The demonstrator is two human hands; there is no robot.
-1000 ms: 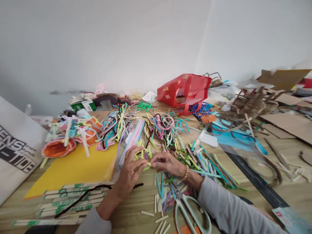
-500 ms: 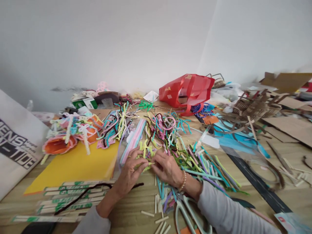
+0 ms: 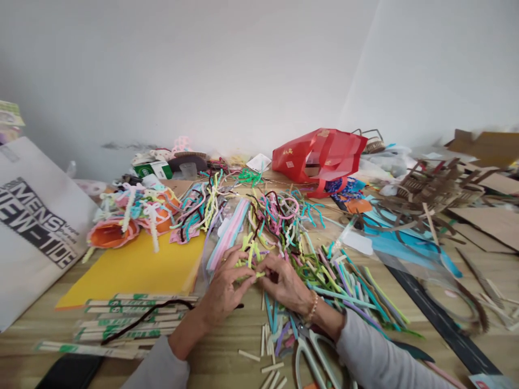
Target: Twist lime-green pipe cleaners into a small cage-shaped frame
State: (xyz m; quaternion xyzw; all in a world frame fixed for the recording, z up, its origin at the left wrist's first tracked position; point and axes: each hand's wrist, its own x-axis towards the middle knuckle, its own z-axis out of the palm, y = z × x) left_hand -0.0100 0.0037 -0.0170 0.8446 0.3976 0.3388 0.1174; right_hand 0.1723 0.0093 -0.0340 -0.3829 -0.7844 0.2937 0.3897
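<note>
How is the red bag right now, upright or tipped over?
Tipped over: the red bag lies on its side, its mouth facing sideways rather than up.

view turned left, green packet (image 3: 11,114) newly visible, more white bag (image 3: 36,221) showing, right hand (image 3: 286,283) more arched

Pale grey wall (image 3: 243,70), softly lit, behind a wood-grain table (image 3: 221,351)

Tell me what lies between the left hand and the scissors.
In the head view, between the left hand and the scissors lie a dark stem's end, tabletop, then short pale sticks, blue strips and purple pieces.
</note>
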